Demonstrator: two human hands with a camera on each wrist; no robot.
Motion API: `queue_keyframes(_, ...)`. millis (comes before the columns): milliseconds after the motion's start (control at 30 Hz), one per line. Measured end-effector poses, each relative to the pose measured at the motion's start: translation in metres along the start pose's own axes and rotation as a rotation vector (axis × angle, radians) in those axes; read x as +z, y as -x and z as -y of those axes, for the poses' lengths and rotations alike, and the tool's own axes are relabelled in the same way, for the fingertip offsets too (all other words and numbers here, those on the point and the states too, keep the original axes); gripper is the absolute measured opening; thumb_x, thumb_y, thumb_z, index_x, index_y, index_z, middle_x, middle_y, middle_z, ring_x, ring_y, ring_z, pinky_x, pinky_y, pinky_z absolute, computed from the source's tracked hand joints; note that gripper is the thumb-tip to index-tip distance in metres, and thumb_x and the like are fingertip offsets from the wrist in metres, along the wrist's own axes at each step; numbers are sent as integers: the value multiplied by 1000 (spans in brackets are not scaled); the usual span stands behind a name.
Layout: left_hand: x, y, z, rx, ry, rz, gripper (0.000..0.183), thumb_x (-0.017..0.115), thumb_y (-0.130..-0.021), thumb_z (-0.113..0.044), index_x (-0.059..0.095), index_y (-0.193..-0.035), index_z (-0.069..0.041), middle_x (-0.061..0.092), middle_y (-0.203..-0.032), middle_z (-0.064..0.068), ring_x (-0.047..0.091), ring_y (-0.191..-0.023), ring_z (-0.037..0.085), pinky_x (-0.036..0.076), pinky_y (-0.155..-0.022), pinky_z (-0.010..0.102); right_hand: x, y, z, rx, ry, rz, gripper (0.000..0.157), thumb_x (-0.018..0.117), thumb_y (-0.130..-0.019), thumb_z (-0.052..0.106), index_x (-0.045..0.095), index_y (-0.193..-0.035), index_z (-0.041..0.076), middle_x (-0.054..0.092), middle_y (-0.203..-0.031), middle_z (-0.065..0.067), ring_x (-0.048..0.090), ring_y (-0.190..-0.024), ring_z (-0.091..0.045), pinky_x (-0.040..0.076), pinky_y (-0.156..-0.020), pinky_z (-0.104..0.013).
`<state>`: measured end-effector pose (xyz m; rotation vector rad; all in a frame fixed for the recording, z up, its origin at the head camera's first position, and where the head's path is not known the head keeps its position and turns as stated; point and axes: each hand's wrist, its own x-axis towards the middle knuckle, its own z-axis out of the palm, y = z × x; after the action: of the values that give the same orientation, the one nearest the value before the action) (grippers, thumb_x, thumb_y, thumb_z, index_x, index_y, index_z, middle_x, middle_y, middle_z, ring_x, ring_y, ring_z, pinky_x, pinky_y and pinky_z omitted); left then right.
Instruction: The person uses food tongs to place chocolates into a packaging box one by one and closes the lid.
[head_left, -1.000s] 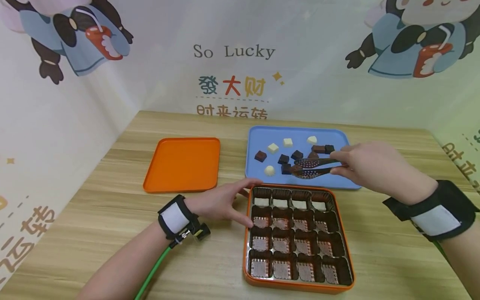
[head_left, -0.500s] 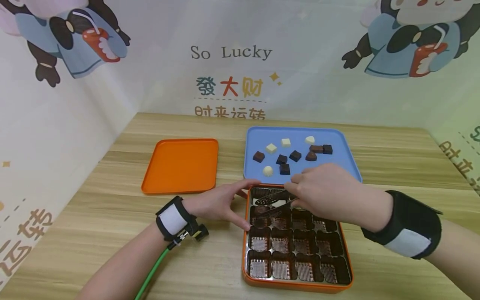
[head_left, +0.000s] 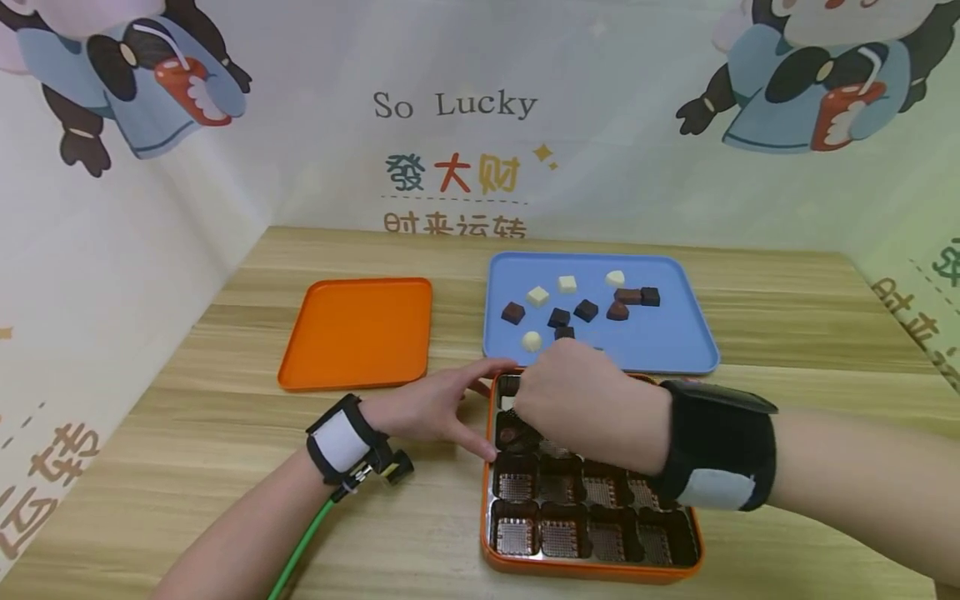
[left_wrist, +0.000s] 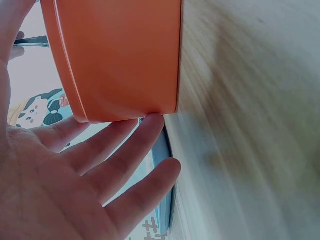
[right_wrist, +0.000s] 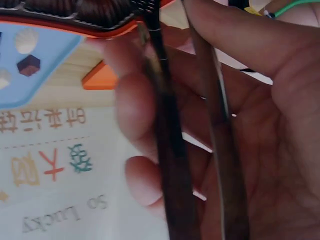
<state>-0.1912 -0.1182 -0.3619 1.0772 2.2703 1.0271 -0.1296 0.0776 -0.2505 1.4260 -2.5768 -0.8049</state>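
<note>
An orange square box (head_left: 592,570) with a dark compartment insert stands at the front. My left hand (head_left: 427,408) touches its back-left corner, fingers spread and fairly straight along the orange wall (left_wrist: 120,60) in the left wrist view, with the thumb at the left side. My right hand (head_left: 588,400) is over the box's back rows and holds tongs (right_wrist: 172,135), whose two arms run between thumb and fingers. Their tips are mostly hidden in the head view. A brown chocolate (head_left: 510,435) lies in the leftmost compartment of the second row. The back row, largely covered by my hand, shows a white piece.
Behind the box lies a blue tray (head_left: 678,342) with several loose white, brown and dark chocolates (head_left: 587,310). An orange square tray (head_left: 360,333) sits at the left, past my left hand. A printed backdrop (head_left: 600,183) closes off the table's far side.
My right hand has carried a brown chocolate in the tongs from the blue tray to the box's second row, then shifted slightly farther left. My left hand has stayed at the box corner.
</note>
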Motion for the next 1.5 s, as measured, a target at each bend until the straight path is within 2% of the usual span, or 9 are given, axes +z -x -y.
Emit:
queue_keyframes(233,1,1,3,15,-9,-21,94,75,-64,-47,24,-141,-30,36,-135,-15,41,-116,9,31,-97,30,0,-22,15,-15,136,50,21,65,-82,28,59,-63,23,45,-53,10,43,-51,-5,35,-46,-19)
queue_keyframes(433,1,0,3,2,4,-13,92,75,-65,-48,22,-140,-37,39,-132,-17,40,-116,8,30,-98,31,-6,-23,12,-9,121,91,18,66,-80,30,60,-66,22,43,-52,10,41,-51,-6,35,-49,-20)
queue_keyframes(533,0,0,2,20,-4,-16,93,75,-65,-47,21,-140,-37,38,-133,-16,40,-116,8,31,-97,31,-14,-15,6,17,48,125,16,69,-76,32,60,-68,22,43,-52,10,43,-51,-8,38,-52,-22)
queue_keyframes(700,-1,-2,1,28,18,-5,95,75,-65,-46,21,-142,-31,28,-141,-15,40,-116,9,31,-97,33,-18,10,-15,72,-132,102,21,69,-76,29,54,-65,19,42,-53,8,41,-50,-9,39,-49,-25)
queue_keyframes(900,0,0,0,-9,12,-3,101,76,-64,-47,19,-144,-24,26,-143,-9,42,-115,11,32,-96,33,5,41,-45,149,-294,27,24,64,-81,39,54,-74,19,41,-57,9,40,-49,-7,39,-48,-27)
queue_keyframes(1067,1,0,0,-19,-7,-6,102,75,-63,-49,18,-144,-24,25,-145,-7,42,-116,13,32,-97,33,28,52,-69,266,-405,-21,25,63,-82,39,60,-89,15,45,-61,9,41,-50,-6,35,-45,-27)
queue_keyframes(1167,2,0,0,-23,-7,-9,102,75,-63,-49,18,-144,-24,25,-145,-7,41,-117,13,32,-97,33,42,44,-80,344,-415,-32,23,60,-85,37,57,-85,14,45,-62,6,40,-49,-9,31,-44,-27)
queue_keyframes(1267,1,1,0,-30,-3,-14,101,76,-63,-47,19,-144,-25,26,-144,-8,41,-117,13,33,-96,34,57,25,-85,386,-389,-21,25,56,-88,36,51,-76,14,43,-60,2,40,-48,-12,28,-44,-27)
queue_keyframes(1500,2,-1,0,-25,8,-14,100,76,-64,-47,20,-144,-24,27,-143,-8,41,-117,12,34,-95,33,79,-30,-93,388,-356,20,26,55,-89,33,54,-73,13,42,-55,1,42,-48,-14,29,-46,-27)
